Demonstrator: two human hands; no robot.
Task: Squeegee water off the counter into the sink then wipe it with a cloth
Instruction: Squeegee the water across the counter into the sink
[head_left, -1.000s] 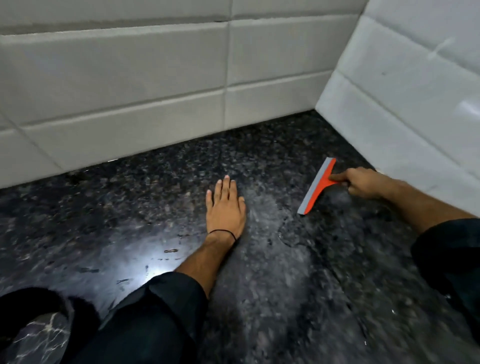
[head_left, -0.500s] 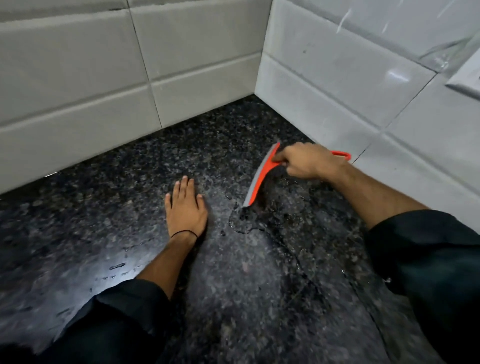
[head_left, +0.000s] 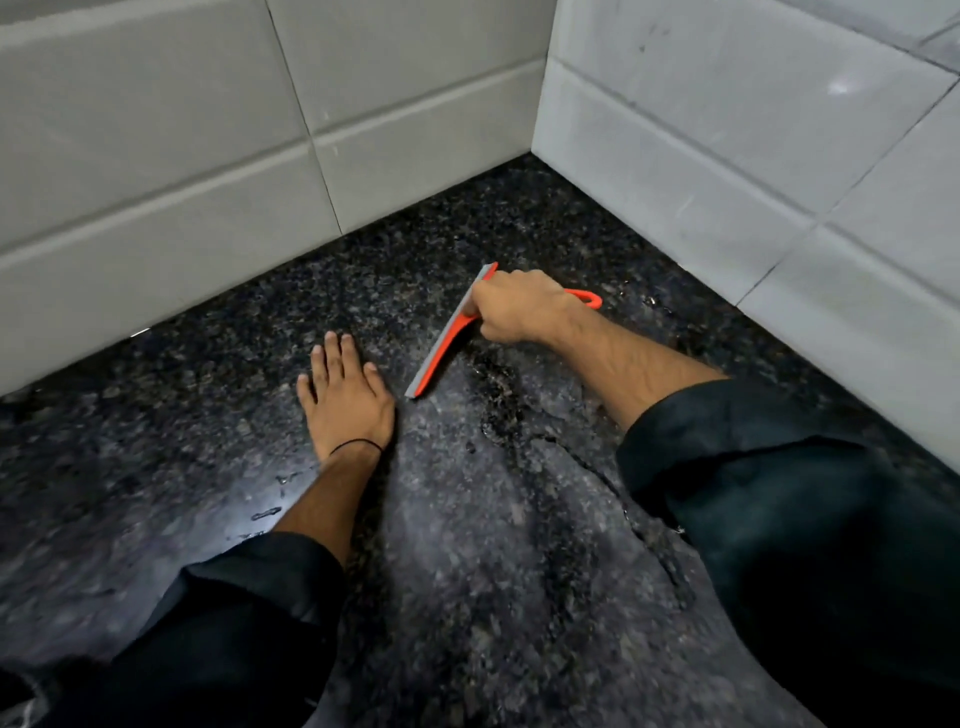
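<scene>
My right hand (head_left: 517, 306) grips the orange squeegee (head_left: 441, 348) by its handle, whose looped end (head_left: 587, 297) sticks out behind the knuckles. Its grey blade rests slanted on the dark speckled granite counter (head_left: 467, 571). A ragged line of water (head_left: 498, 395) lies just right of the blade and trails toward me. Flat on the counter, fingers together, my left hand (head_left: 345, 397) lies palm down to the left of the blade's near tip, holding nothing. No sink or cloth is in sight.
White tiled walls meet in a corner (head_left: 540, 150) at the back right, closing the counter on two sides. Water drops (head_left: 267, 514) glint near my left forearm. Dark sleeves cover both arms.
My right hand has drawn the squeegee left, away from the right wall and toward my left hand, leaving a line of water on its right. The left hand has stayed flat.
</scene>
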